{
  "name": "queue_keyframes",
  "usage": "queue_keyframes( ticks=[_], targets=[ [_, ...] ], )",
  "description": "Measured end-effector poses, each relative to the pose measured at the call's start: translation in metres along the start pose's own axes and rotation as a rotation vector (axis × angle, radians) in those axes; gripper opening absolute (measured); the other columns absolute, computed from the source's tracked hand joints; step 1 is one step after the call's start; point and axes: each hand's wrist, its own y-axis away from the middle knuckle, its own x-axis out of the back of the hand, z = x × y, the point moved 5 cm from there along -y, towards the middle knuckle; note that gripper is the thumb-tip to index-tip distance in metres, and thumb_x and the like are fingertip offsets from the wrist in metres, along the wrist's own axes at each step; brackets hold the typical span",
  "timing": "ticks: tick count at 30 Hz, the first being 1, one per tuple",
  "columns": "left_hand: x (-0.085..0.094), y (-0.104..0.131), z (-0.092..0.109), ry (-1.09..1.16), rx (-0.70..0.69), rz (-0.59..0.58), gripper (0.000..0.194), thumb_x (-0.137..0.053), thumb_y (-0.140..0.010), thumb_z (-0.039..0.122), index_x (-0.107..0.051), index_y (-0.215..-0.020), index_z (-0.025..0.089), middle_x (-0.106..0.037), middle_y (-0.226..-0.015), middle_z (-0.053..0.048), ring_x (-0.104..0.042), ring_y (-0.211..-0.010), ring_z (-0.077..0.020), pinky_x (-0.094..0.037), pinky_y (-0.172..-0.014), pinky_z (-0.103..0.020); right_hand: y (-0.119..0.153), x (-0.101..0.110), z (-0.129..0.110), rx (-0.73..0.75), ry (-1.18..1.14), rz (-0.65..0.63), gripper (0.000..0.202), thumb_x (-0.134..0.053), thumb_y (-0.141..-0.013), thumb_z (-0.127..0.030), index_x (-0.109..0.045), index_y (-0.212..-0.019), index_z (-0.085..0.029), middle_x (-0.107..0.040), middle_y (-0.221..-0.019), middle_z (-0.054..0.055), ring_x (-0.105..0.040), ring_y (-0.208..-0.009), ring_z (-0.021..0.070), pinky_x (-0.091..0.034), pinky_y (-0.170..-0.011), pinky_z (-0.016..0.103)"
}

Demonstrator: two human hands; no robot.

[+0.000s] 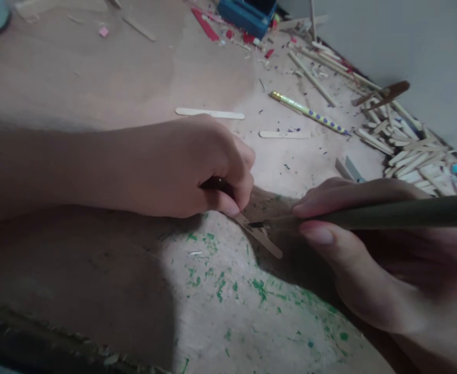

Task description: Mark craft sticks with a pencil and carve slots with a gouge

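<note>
Left hand (209, 161) pinches the pale, flat wooden stick (269, 246), angled toward the counter's (135, 93) near-right corner; right hand (372, 280) grips the slim dark-green pointed tool (400, 213), tip at stick.

There are two hands: one left hand (213, 161) and one right hand (380, 270). There is one slim tool (400, 213). Three flat sticks lie apart from the pile: one worked stick (268, 243), one farther stick (223, 114) and one shorter-looking stick (285, 135). There is one pencil (310, 114), one blue box (247, 16) and one pink square (103, 31). The sticks in the one big stick pile (419, 156) overlap too much to count, and the green marks (259, 288) are too many.
</note>
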Motion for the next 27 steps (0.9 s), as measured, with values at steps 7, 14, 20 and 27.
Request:
queue_keyframes(
  ticks=[7, 14, 20, 27],
  targets=[
    [-0.005, -0.001, 0.001, 0.011, -0.085, 0.037, 0.018, -0.072, -0.102, 0.01, -0.084, -0.093, 0.02, -0.073, -0.089, 0.004, -0.062, -0.086, -0.0085, -0.041, -0.084, -0.022, -0.005, -0.004, 0.026, -0.205, -0.182, 0.03, 0.011, -0.08, -0.101, -0.027, -0.076, -0.093, -0.021, -0.066, -0.064, -0.004, -0.054, -0.048, 0.0082, -0.039, -0.041, 0.023],
    [-0.006, -0.001, 0.002, 0.028, -0.064, 0.05, 0.021, -0.071, -0.101, 0.008, -0.084, -0.091, 0.02, -0.072, -0.087, 0.005, -0.06, -0.082, -0.009, -0.04, -0.084, -0.022, 0.0, -0.007, 0.04, -0.464, -0.443, -0.024, 0.015, -0.081, -0.102, -0.037, -0.081, -0.094, -0.024, -0.072, -0.07, -0.002, -0.056, -0.052, 0.0071, -0.039, -0.045, 0.021],
    [-0.005, 0.0, 0.003, 0.005, -0.022, 0.032, 0.022, -0.069, -0.103, 0.012, -0.083, -0.091, 0.023, -0.071, -0.088, 0.006, -0.062, -0.084, -0.0079, -0.04, -0.084, -0.021, -0.005, -0.011, 0.043, -0.552, -0.51, -0.095, 0.021, -0.08, -0.103, -0.041, -0.08, -0.091, -0.023, -0.073, -0.073, -0.002, -0.058, -0.053, 0.0077, -0.041, -0.048, 0.022],
    [-0.005, 0.001, 0.0, 0.013, -0.052, 0.053, 0.021, -0.069, -0.103, 0.013, -0.083, -0.091, 0.022, -0.075, -0.091, 0.006, -0.066, -0.087, -0.0075, -0.043, -0.086, -0.02, 0.001, -0.008, 0.039, -0.48, -0.52, 0.053, 0.018, -0.079, -0.103, -0.041, -0.08, -0.097, -0.024, -0.068, -0.075, 0.0, -0.059, -0.058, 0.0116, -0.042, -0.049, 0.027]
  ],
)
